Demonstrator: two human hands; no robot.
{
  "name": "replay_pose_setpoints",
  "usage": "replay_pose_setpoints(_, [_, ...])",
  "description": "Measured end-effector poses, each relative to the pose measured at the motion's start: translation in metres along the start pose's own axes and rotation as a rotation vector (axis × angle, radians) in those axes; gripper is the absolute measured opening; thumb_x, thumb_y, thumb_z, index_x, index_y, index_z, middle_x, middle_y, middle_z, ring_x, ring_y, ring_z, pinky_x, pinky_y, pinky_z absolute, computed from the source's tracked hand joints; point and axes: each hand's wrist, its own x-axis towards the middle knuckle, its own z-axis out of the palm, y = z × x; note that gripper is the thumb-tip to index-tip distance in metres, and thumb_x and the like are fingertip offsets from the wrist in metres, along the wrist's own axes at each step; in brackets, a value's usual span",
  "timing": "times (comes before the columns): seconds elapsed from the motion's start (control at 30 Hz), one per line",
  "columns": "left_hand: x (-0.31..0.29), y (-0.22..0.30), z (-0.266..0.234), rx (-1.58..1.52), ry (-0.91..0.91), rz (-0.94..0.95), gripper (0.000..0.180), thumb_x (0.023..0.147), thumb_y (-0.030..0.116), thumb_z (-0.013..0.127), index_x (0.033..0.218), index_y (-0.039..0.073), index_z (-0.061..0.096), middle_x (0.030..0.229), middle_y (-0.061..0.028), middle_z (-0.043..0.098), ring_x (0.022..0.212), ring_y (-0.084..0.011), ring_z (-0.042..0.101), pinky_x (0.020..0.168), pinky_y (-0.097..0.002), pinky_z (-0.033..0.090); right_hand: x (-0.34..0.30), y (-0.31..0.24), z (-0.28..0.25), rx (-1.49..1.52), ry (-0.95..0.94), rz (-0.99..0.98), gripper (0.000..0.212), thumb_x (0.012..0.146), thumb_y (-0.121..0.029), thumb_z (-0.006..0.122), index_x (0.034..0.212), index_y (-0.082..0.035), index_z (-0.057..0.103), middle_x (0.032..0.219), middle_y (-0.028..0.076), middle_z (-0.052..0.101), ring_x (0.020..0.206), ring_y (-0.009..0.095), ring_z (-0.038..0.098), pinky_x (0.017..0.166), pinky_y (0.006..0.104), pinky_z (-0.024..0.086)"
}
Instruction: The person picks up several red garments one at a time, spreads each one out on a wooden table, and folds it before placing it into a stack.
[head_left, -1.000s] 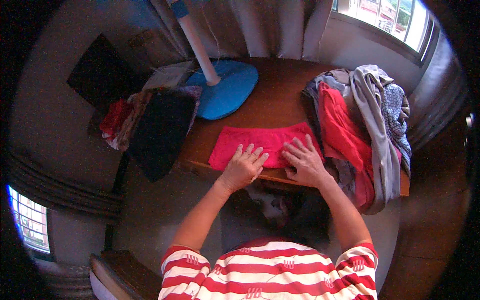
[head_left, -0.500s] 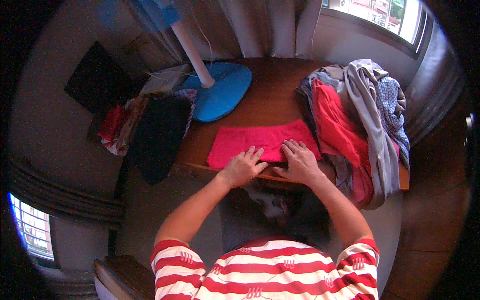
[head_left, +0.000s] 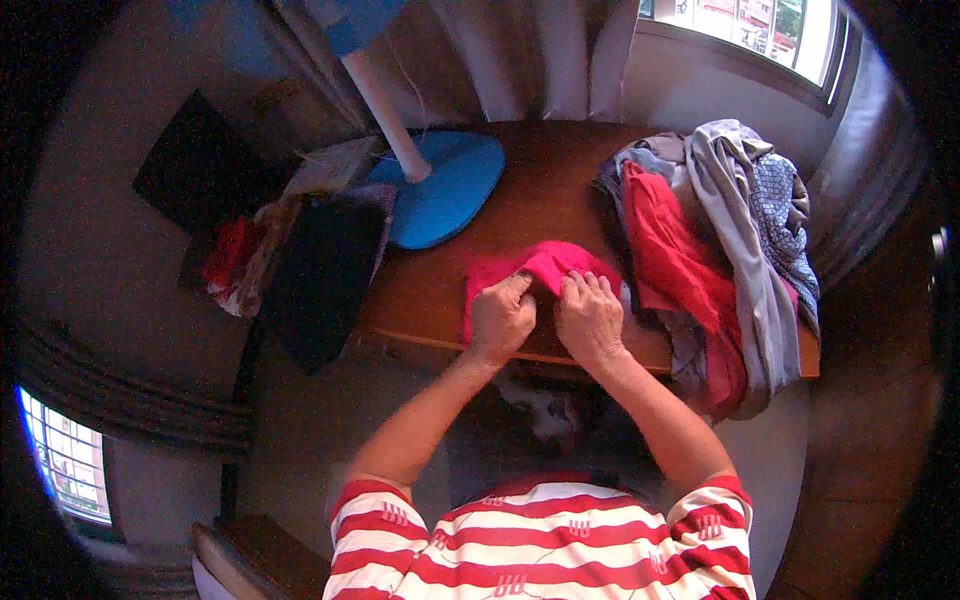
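Observation:
A bright pink cloth [head_left: 552, 262] is bunched up near the front edge of the wooden table [head_left: 545, 180]. My left hand [head_left: 503, 318] grips its near edge, fingers curled into the fabric. Beside it, my right hand [head_left: 590, 315] pinches the same cloth, with the fingertips bent over it and the thumb hidden. Between my hands the cloth rises in a fold off the tabletop. What kind of garment or towel it is does not show.
A heap of clothes [head_left: 735, 260], grey, red and patterned, hangs over the table's right front edge. At the back left is a fan's blue base [head_left: 450, 190] with a white pole [head_left: 385, 115]. Dark folded clothes [head_left: 325, 270] lie at the left edge. A window [head_left: 750, 30] is beyond.
The pink cloth lay flat and wide under my spread hands. Now its near edge is lifted and gathered, and both hands have closed on it and moved away from me.

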Motion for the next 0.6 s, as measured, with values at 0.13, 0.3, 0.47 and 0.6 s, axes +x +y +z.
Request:
replay_pose_setpoints(0.13, [0.011,0.047,-0.009,-1.075,0.062,-0.352,0.010,0.082,0.007,0.055,0.087,0.007,0.064,0.083,0.0019,0.061,0.075,-0.0080,0.055,0.067,-0.0232,0.044,-0.002,-0.024,-0.018,0.289,0.154,0.129,0.017,0.077,-0.012,0.051,0.089,-0.001,0.055,0.101,0.017,0.062,0.085,0.031,0.062,0.074,0.0386,0.050])
replay_pose_setpoints(0.3, [0.009,0.061,-0.007,-1.318,0.096,-0.501,0.014,0.083,0.011,0.060,0.096,0.007,0.062,0.087,0.0002,0.062,0.078,-0.0098,0.057,0.069,-0.0233,0.046,-0.003,-0.035,-0.042,0.423,0.192,0.094,0.018,0.072,-0.012,0.059,0.087,-0.002,0.057,0.095,0.015,0.062,0.073,0.028,0.063,0.063,0.0361,0.051])
replay_pose_setpoints(0.47, [0.021,0.047,-0.032,-1.265,0.141,-0.708,0.020,0.079,-0.001,0.056,0.098,0.004,0.061,0.089,-0.0041,0.063,0.080,-0.0150,0.060,0.075,-0.0303,0.050,-0.002,-0.026,-0.066,0.750,0.297,-0.034,0.011,0.073,-0.014,0.065,0.072,-0.004,0.060,0.075,0.011,0.063,0.063,0.026,0.062,0.059,0.0349,0.051])
replay_pose_setpoints(0.6, [0.022,0.033,-0.065,-1.349,-0.044,-0.695,0.030,0.075,-0.004,0.054,0.104,0.002,0.060,0.098,-0.0078,0.064,0.087,-0.0182,0.062,0.082,-0.0328,0.050,0.012,0.016,-0.075,1.022,0.328,0.566,0.019,0.084,-0.019,0.058,0.075,-0.003,0.060,0.072,0.007,0.059,0.062,0.016,0.055,0.056,0.0288,0.043])
